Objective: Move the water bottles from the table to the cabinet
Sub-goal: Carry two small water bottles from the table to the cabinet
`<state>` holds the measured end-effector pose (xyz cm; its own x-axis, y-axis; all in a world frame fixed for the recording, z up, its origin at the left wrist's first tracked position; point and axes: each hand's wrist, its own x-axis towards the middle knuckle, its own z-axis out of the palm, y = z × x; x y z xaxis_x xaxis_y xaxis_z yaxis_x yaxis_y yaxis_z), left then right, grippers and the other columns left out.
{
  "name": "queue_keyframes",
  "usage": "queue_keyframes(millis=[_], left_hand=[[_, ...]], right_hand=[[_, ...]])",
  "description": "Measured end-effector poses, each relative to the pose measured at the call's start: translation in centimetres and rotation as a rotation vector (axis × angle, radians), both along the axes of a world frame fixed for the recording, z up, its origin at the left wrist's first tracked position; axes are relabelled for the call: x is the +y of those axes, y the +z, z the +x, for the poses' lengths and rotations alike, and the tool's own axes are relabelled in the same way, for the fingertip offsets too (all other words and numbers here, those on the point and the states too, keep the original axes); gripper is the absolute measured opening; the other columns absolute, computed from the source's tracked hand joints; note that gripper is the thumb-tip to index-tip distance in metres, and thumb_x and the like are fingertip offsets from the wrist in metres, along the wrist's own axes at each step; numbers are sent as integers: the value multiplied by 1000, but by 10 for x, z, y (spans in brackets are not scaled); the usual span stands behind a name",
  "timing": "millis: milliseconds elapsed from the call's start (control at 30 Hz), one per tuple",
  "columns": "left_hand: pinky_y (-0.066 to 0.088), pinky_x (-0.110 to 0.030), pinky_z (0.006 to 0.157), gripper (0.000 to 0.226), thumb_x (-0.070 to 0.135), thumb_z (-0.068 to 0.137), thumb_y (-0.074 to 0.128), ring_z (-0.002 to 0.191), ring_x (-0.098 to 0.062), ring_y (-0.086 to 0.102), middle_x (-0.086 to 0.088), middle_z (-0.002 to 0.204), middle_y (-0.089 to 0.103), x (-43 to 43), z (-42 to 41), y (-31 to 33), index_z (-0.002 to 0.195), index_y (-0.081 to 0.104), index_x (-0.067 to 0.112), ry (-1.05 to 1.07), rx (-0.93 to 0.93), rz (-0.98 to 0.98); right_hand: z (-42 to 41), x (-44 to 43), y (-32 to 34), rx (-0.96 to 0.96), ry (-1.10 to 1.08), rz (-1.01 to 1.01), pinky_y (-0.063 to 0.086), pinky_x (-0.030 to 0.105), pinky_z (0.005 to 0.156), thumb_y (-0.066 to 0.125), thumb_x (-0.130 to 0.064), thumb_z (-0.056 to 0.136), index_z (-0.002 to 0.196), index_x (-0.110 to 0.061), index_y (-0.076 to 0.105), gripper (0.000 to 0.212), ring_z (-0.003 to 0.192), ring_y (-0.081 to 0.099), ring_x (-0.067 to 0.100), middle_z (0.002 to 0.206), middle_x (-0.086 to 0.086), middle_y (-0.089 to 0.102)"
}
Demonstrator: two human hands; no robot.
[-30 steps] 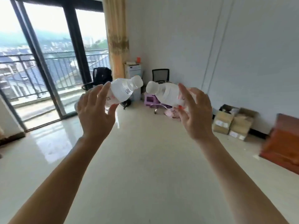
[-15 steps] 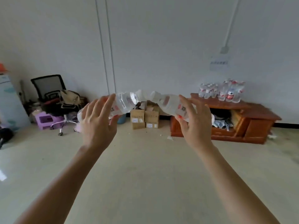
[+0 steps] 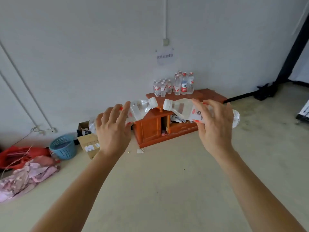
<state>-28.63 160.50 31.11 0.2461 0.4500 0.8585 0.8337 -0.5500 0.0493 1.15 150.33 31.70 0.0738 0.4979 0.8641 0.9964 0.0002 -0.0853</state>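
My left hand (image 3: pixel 113 129) grips a clear water bottle (image 3: pixel 140 108) lying sideways, its white cap pointing right. My right hand (image 3: pixel 213 126) grips a second clear bottle (image 3: pixel 182 108), white cap pointing left, so the two caps nearly meet in mid-air. Beyond them a low orange-brown wooden cabinet (image 3: pixel 150 128) stands against the white wall. Several water bottles (image 3: pixel 173 85) with red labels stand upright on its top at the back.
A blue basket (image 3: pixel 62 146) and cardboard boxes (image 3: pixel 87 139) sit left of the cabinet. Red and pink cloth (image 3: pixel 25 169) lies at the far left. A black stand (image 3: pixel 265 89) is at the right wall. Pale floor stretches between me and the cabinet.
The view has swung right from the window side to the wall and now faces the cabinet, which looks closer and more central. Both hands keep holding their bottles at about the same height.
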Motion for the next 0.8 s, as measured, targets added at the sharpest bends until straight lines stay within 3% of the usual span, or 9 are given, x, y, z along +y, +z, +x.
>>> queue_keyframes(millis=[67, 233, 400, 800], left_hand=[[44, -56, 92, 54, 25, 90, 58, 114, -35, 58, -8, 126, 62, 52, 36, -8, 143, 51, 20, -40, 28, -28], [45, -59, 95, 67, 12, 82, 77, 117, -36, 58, -10, 128, 62, 156, 113, -19, 143, 51, 21, -36, 75, -117], [47, -59, 92, 71, 13, 81, 79, 115, -35, 58, -9, 127, 62, 260, 150, -10, 144, 48, 22, -21, 131, -108], [48, -59, 88, 71, 16, 81, 81, 110, -36, 60, -10, 124, 64, 518, 232, -48, 144, 49, 20, 5, 32, -124]], right_hand=[[32, 39, -14, -9, -45, 10, 32, 71, 109, 81, 4, 72, 145, -28, 48, 86, 117, 51, 34, 127, 14, 55], [103, 148, -33, 27, -68, -36, 39, 70, 102, 84, 2, 72, 143, -27, 49, 84, 116, 48, 34, 126, 15, 55], [140, 259, -28, 48, -21, -150, 43, 65, 101, 88, -4, 70, 144, -27, 47, 87, 115, 54, 36, 126, 14, 55], [223, 522, -42, 18, 18, -247, 51, 58, 91, 91, -11, 70, 145, -30, 45, 90, 114, 58, 37, 123, 13, 59]])
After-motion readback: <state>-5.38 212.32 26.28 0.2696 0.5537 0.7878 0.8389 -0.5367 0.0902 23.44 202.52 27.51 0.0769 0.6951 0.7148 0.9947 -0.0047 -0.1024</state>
